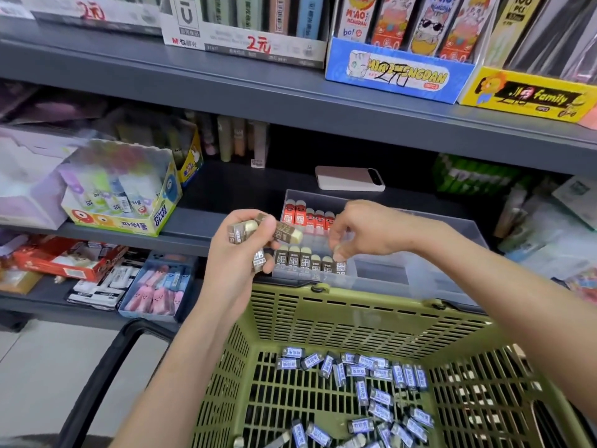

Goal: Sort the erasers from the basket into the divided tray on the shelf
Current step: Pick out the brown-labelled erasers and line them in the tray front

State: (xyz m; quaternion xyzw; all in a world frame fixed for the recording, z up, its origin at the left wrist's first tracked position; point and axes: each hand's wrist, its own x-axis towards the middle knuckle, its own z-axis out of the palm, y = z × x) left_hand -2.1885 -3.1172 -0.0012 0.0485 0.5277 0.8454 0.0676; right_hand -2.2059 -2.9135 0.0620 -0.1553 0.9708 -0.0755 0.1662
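L hand (245, 250) grips a bunch of brown erasers (284, 231), fingers curled round them. It's held just off the tray's front-left corner, above the basket's far rim. The top one in the bunch lies w/ its long axis running left-right, tipped a bit down, bare cream end pointing right. The others are packed under my fingers, so I can't tell their direction.

R hand (361, 229) is over the tray (420, 263), fingers curled down. Thumb & fingertip pinch the pale top of the end eraser (340, 266), which stands on end at the right end of the front row.

The tray is clear plastic w/ dividers and sits at the front edge of the shelf (200, 221). Its front-left compartment has a row of brown-sleeved erasers, all upright w/ long axis vertical, cream tips up. The back-left compartment has red erasers (307, 218), also upright w/ pale tips up. The compartments to the right look bare.

The green basket (355, 302) is just below the shelf's front edge. Blue-label erasers (371, 383) lie flat on its floor, pointing every which way, mostly toward the right & near side.

A phone (349, 177) lies flat behind the tray, toward the back of the shelf. A glue box (122, 202) sits at the shelf's left end.
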